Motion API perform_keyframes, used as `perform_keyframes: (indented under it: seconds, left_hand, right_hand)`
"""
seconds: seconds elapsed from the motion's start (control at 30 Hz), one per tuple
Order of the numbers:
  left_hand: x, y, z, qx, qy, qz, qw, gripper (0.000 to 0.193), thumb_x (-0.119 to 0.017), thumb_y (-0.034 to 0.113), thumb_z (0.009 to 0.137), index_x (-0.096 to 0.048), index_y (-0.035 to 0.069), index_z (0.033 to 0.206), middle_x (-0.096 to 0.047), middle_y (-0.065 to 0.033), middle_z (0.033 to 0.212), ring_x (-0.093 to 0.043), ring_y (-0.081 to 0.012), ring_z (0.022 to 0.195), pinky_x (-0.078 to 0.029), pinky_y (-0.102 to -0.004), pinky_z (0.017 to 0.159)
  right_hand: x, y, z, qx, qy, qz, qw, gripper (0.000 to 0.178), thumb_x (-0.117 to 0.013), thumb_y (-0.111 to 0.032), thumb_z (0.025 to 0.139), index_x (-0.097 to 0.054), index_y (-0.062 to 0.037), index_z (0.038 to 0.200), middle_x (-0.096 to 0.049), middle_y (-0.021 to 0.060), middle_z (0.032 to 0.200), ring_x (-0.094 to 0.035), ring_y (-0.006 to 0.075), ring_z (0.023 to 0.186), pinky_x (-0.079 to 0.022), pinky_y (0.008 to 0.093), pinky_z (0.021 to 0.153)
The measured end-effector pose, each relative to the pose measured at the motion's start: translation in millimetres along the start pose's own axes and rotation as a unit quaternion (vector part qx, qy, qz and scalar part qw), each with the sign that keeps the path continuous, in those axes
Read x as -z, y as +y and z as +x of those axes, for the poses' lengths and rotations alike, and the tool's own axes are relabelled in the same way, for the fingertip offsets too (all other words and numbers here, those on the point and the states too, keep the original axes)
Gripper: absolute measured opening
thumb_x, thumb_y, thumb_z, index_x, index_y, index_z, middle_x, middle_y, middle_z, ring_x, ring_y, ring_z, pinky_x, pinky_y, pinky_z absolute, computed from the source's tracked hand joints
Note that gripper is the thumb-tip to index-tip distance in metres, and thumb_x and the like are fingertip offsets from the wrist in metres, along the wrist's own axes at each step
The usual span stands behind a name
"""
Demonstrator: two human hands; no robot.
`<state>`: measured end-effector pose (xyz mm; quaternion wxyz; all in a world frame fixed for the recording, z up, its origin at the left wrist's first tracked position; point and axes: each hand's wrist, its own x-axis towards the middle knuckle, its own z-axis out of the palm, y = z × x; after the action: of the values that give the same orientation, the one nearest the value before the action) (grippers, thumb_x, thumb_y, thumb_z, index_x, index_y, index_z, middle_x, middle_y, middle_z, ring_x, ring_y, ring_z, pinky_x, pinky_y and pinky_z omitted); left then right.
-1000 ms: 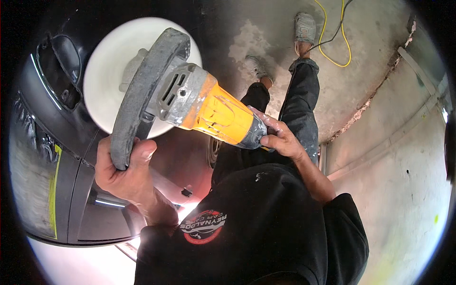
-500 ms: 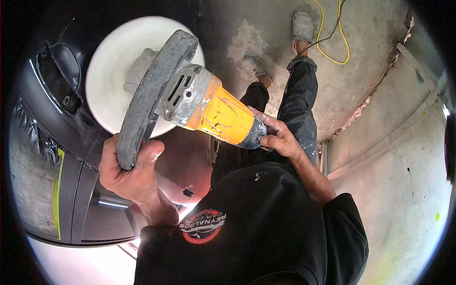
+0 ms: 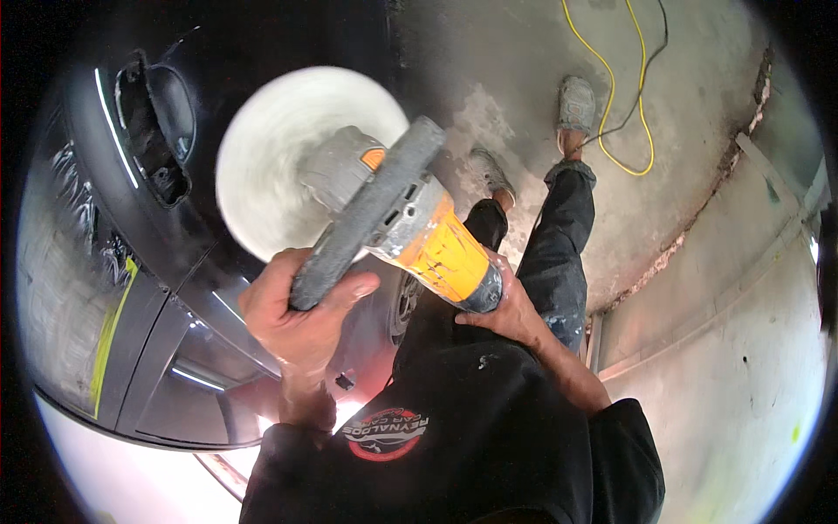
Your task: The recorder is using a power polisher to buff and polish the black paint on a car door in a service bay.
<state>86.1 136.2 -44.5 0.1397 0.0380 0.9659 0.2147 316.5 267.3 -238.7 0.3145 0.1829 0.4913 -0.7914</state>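
Both my hands hold a yellow-and-grey rotary polisher (image 3: 447,260). Its round white pad (image 3: 262,162) is smeared as if spinning. My left hand (image 3: 301,327) is wrapped round the lower end of the dark bow-shaped handle (image 3: 371,210). At the tool's black rear end, my right hand (image 3: 517,313) grips the housing, some fingers hidden beneath it. The pad faces the dark car's side panel (image 3: 209,44); whether it touches the surface, I cannot tell. A car door handle with an open recess (image 3: 155,131) lies left of the pad.
Yellow tape (image 3: 113,341) borders a dull, smeared window area (image 3: 65,279) at the far left. A yellow cord (image 3: 647,113) and a dark cable (image 3: 630,109) loop on the concrete floor (image 3: 698,96) near my feet. A pale wall (image 3: 707,314) runs along the right.
The polisher and both hands have shifted right and slightly down in the view. Its handle leans more, and more of the tool's grey head shows. My grip stays on it.
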Motion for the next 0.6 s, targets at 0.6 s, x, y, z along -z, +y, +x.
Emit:
perform_keyframes:
  seconds: [0.6]
  left_hand:
    - [-8.6, 16.0, -14.9, 0.08, -0.007, 0.004, 0.997, 0.048, -0.102, 0.03, 0.068, -0.069, -0.001, 0.084, -0.062, -0.0023, 0.063, -0.054, -0.0076, 0.058, -0.043, -0.0264, 0.054]
  right_hand:
    - [10.6, 47.3, -1.4, -0.091, -0.151, 0.312, 0.933, 0.099, -0.079, -0.016, 0.086, -0.024, -0.0001, 0.167, -0.042, 0.0119, 0.164, -0.033, 0.0223, 0.154, -0.022, 0.0363, 0.126]
